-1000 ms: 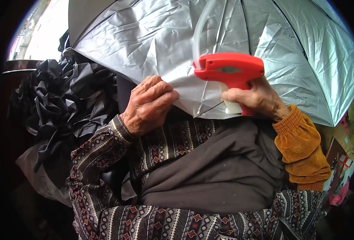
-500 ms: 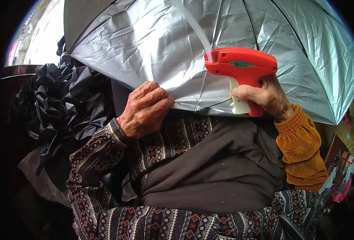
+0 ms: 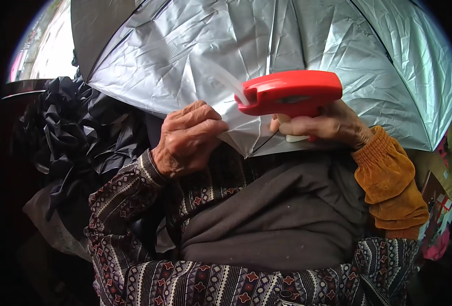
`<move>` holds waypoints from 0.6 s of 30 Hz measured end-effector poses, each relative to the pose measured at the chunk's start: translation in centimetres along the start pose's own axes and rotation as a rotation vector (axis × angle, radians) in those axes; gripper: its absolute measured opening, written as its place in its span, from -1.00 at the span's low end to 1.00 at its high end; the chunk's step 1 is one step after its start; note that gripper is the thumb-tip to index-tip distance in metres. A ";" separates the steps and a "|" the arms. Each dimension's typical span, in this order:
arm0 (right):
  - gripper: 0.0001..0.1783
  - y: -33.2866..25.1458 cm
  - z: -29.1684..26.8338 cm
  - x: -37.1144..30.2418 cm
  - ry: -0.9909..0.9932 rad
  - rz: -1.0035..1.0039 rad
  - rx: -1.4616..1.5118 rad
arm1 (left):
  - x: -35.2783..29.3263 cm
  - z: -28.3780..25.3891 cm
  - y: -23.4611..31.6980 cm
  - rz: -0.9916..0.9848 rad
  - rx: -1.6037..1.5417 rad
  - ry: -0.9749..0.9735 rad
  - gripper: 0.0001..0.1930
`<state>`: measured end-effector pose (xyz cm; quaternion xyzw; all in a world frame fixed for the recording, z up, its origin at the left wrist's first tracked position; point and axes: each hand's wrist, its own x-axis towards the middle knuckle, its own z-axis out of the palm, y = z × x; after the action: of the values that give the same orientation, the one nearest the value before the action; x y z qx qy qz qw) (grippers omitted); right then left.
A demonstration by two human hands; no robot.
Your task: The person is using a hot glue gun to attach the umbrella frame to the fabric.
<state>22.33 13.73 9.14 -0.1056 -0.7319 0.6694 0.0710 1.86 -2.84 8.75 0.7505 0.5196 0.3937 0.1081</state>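
A silver-lined umbrella lies spread over my lap, its inner side up with dark ribs across it. My left hand is closed in a pinch on the umbrella's near edge, left of a rib tip. My right hand grips a red tagging gun, fingers wrapped around its handle. A strip of clear plastic fasteners rises from the gun's left end. The gun's white trigger is mostly hidden behind my thumb. A dark rib end meets the canopy's corner between my hands.
Crumpled black fabric is heaped at the left, over a pale plastic bag. Dark cloth covers my lap. Pink and white items lie at the far right.
The tagging gun has moved left and slightly down, tilting so its top shows more. The umbrella has shifted a little left, and its near corner hangs lower. My left hand still pinches the edge.
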 end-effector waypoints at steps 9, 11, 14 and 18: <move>-0.49 -1.8 -1.8 -1.2 0.181 0.191 -0.019 | -0.4 -0.3 0.6 -0.024 -0.023 -0.064 -0.81; -0.50 -1.5 -1.6 -1.4 0.241 0.154 0.018 | -0.2 -0.2 0.4 -0.011 -0.022 -0.073 -0.81; -0.51 -2.1 -1.5 -1.2 0.186 0.245 0.046 | 0.4 -0.6 0.2 -0.063 -0.075 -0.186 -0.82; -0.63 -2.1 -2.7 -0.9 0.400 0.087 0.280 | 3.3 -1.9 -0.1 -0.367 -0.332 -0.515 -0.82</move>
<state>23.76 15.96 11.47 -0.2564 -0.5980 0.7327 0.1995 0.92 -0.42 11.55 0.6915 0.5304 0.2449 0.4248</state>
